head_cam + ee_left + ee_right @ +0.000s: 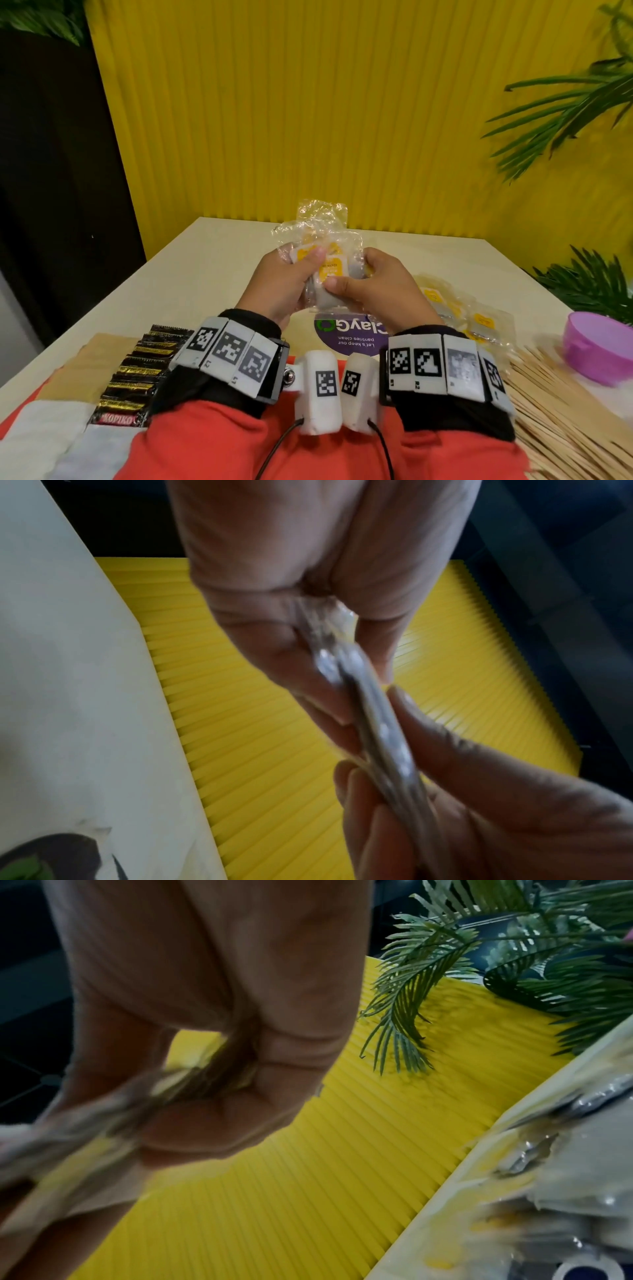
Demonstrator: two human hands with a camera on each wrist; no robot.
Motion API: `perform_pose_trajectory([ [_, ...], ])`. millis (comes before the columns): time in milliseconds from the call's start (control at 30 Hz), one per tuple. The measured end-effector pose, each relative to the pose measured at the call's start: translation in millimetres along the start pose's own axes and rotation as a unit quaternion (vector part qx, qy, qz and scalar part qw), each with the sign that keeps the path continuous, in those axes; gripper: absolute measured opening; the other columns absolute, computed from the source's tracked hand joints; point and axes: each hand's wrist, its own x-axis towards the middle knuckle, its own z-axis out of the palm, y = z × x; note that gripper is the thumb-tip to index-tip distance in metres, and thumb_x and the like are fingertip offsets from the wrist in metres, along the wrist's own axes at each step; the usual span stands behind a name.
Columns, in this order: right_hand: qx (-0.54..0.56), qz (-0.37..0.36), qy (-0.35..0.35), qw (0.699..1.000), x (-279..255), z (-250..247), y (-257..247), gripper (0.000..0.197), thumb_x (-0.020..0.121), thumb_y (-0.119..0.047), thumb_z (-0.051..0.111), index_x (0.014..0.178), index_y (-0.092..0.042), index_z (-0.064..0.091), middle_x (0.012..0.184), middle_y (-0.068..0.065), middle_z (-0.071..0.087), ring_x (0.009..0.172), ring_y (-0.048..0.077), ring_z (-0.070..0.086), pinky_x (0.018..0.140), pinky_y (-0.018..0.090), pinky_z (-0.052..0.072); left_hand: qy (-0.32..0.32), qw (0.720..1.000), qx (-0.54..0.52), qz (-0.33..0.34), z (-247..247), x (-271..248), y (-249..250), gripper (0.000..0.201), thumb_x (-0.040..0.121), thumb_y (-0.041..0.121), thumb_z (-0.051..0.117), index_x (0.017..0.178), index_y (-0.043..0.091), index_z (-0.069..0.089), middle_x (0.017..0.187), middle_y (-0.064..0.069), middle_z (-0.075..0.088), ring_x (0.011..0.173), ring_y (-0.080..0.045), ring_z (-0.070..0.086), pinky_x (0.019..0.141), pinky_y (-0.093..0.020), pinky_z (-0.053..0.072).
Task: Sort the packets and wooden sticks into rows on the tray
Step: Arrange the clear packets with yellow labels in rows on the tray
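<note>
Both hands hold a stack of clear packets with yellow labels (pixel 327 260) above the table's middle. My left hand (pixel 291 277) grips the stack from the left, thumb on top. My right hand (pixel 359 284) pinches it from the right. The left wrist view shows the packet stack (pixel 373 715) edge-on between the fingers of both hands. More clear packets (pixel 459 315) lie loose on the table at the right. Black Kopiko packets (pixel 137 373) lie in a row on the tray (pixel 102 346) at the left. Wooden sticks (pixel 561 411) are heaped at the right.
A purple bowl (pixel 599 349) stands at the right edge. A round purple sticker (pixel 349 337) lies on the table under my hands. Green plants (pixel 582 113) hang at the right. A ribbed yellow wall (pixel 308 102) closes the table's far side.
</note>
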Motion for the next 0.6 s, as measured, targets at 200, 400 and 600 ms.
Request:
perform_pose_trajectory([
  [200,0.056,0.026,0.07,0.996,1.6,-12.7,5.0,0.029,0.082,-0.005,0.067,0.099,-0.021,0.051,0.098,0.014,0.063,0.067,0.027,0.064,0.061,0.039,0.054,0.064,0.998,-0.026,-0.006,-8.8,5.0,1.5,0.009,0.092,0.017,0.056,0.09,0.026,0.055,0.076,0.0,0.064,0.05,-0.008,0.062,0.045,-0.017,0.05],
  [400,0.058,0.012,0.163,0.985,-0.4,-24.2,7.5,0.07,0.091,-0.002,0.052,0.145,-0.036,0.024,0.098,-0.004,0.052,0.066,0.015,0.052,0.05,0.021,0.049,0.076,0.997,-0.001,0.0,-10.5,7.7,0.3,0.016,0.09,0.013,0.058,0.102,0.023,0.058,0.071,0.001,0.062,0.041,-0.005,0.055,0.041,-0.013,0.043],
  [600,0.034,0.003,0.057,0.998,-4.3,-14.2,-2.6,0.019,0.09,-0.025,0.058,0.073,-0.022,0.065,0.073,0.0,0.064,0.062,0.011,0.055,0.053,0.023,0.046,0.039,0.998,0.043,-0.017,-8.3,8.1,-2.6,0.019,0.088,0.015,0.061,0.106,0.019,0.057,0.063,0.004,0.058,0.039,-0.002,0.051,0.041,-0.012,0.039],
])
